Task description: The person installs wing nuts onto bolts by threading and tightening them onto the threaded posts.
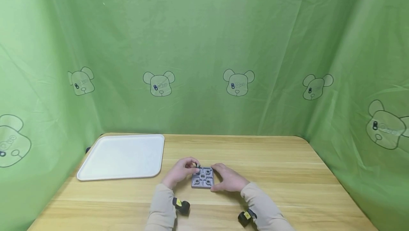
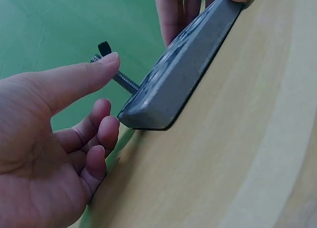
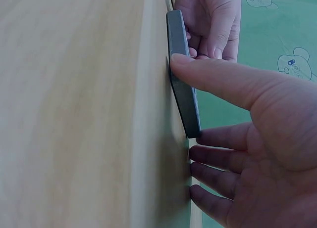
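A square grey metal plate (image 1: 202, 182) with round holes and raised ribs lies on the wooden table. At its far-left corner my left hand (image 1: 181, 171) pinches a threaded screw; in the left wrist view the screw (image 2: 126, 83) stands up from the plate (image 2: 171, 84), my left thumb against its upper end, the other fingers curled beside it. My right hand (image 1: 229, 178) holds the plate's right side, thumb at the near corner and fingers at the far one. The right wrist view shows the thumb of my right hand (image 3: 242, 124) on the edge of the plate (image 3: 183, 97).
A white rectangular tray (image 1: 123, 157) lies at the table's left. Green curtains (image 1: 198, 46) printed with bear heads stand behind the table and on both sides. The wooden tabletop (image 1: 271, 160) stretches around the hands. Each forearm carries a black strap device.
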`<state>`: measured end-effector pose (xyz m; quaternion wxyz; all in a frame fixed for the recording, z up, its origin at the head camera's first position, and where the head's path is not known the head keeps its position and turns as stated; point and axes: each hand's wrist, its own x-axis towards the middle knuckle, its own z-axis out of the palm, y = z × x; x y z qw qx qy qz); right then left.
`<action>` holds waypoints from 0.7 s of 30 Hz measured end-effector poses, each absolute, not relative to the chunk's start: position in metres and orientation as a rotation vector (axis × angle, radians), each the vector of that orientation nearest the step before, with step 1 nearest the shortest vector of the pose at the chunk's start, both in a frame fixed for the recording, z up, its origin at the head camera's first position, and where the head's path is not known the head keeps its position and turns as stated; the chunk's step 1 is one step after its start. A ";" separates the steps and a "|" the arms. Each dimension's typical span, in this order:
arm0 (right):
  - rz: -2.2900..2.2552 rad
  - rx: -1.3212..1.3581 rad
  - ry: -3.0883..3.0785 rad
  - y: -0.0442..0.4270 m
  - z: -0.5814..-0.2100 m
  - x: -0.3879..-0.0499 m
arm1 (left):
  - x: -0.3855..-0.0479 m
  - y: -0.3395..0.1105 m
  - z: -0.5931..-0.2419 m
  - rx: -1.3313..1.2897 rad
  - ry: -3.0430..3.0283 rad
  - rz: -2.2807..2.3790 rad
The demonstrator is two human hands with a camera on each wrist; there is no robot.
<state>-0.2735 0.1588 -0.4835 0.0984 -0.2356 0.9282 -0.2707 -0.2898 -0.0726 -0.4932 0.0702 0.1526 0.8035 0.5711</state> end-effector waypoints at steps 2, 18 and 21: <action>-0.801 -0.693 2.748 0.159 -0.483 -0.273 | -0.289 -0.072 -0.493 0.464 2.426 1.718; -0.794 -0.704 2.748 0.159 -0.485 -0.274 | -0.296 -0.083 -0.503 0.392 2.355 1.792; -0.798 -0.704 2.747 0.159 -0.484 -0.274 | -0.296 -0.083 -0.502 0.408 2.347 1.798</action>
